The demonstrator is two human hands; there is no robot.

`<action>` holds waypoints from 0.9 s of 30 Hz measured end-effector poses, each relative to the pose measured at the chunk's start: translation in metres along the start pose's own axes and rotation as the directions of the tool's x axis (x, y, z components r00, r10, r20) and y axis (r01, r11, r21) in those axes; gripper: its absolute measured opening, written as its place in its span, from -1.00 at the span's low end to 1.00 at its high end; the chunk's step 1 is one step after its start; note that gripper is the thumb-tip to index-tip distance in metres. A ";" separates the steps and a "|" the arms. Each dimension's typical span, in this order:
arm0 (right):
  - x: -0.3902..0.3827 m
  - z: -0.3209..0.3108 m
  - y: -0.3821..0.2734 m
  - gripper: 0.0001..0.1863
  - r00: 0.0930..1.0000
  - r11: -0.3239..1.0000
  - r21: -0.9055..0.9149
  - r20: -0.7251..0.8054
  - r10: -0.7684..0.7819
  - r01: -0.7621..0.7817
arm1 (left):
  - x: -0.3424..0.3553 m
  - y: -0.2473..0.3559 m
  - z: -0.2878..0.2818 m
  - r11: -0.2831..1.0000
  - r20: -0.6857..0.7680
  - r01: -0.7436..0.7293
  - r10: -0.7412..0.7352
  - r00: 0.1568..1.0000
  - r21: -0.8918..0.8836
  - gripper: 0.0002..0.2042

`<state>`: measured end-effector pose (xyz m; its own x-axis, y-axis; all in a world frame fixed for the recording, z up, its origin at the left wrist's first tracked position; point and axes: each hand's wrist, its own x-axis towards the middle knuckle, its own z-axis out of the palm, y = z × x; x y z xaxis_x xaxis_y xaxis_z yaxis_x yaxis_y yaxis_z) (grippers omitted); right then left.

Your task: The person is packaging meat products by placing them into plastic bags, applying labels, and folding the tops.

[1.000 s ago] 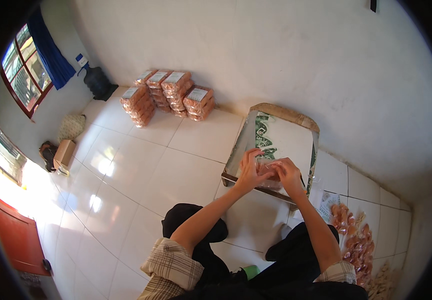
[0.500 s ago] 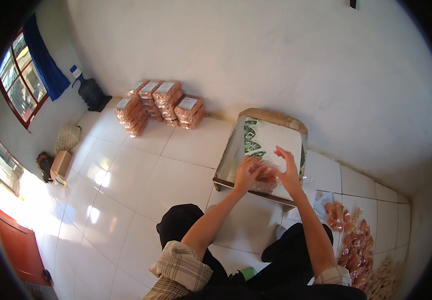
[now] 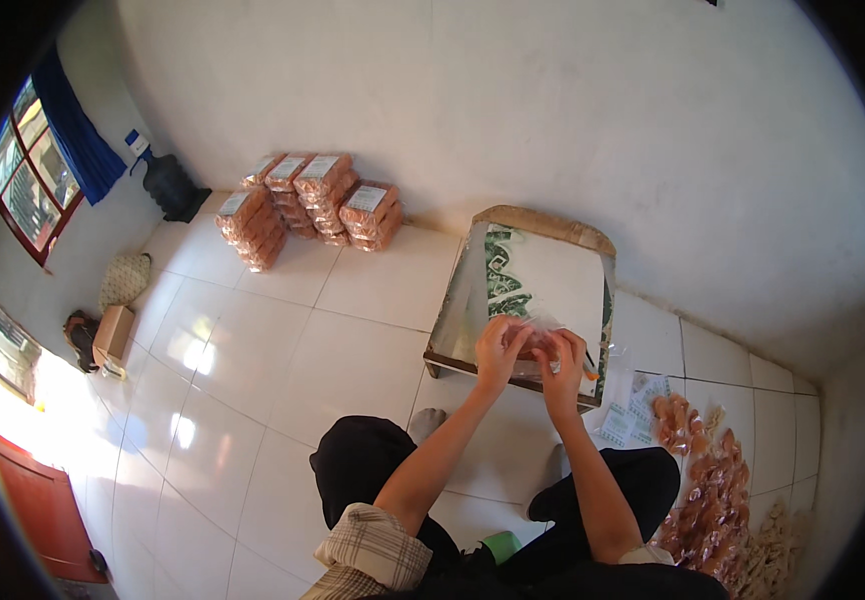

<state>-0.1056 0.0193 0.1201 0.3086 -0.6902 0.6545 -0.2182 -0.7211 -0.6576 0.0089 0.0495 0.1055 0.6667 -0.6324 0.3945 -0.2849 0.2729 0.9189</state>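
Observation:
A clear plastic package with reddish-orange contents sits at the near edge of a low table topped with a white and green board. My left hand has its fingers curled on the package's left side. My right hand pinches it from the right, fingers bent over the top. A small orange-tipped object lies beside my right hand, too small to name.
Stacked wrapped packs stand by the back wall near a water jug. At right on the floor lie printed sheets, reddish packets and pale pieces. A cardboard box is at left.
My right hand's fingers, raised and spread half a second ago, have come down and closed on the package. My left hand stays on the package.

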 end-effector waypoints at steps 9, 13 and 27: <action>0.015 0.012 -0.003 -0.89 0.996 0.993 0.085 -0.032 0.079 -0.076 | 0.002 0.007 0.000 0.999 0.054 -0.041 0.041 0.998 0.002 -0.90; 0.019 0.013 -0.009 -0.81 0.983 0.959 0.221 0.005 0.183 -0.180 | -0.001 -0.005 0.002 0.997 0.006 0.050 -0.050 0.999 -0.059 -0.90; 0.041 0.017 -0.005 -0.95 0.999 0.998 -0.065 0.053 -0.009 0.012 | -0.002 0.004 0.007 1.000 -0.008 -0.009 0.009 1.000 -0.015 -0.86</action>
<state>-0.0765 -0.0045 0.1437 0.3587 -0.6799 0.6396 -0.2741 -0.7317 -0.6240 0.0014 0.0466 0.1085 0.6698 -0.6241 0.4025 -0.2806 0.2891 0.9152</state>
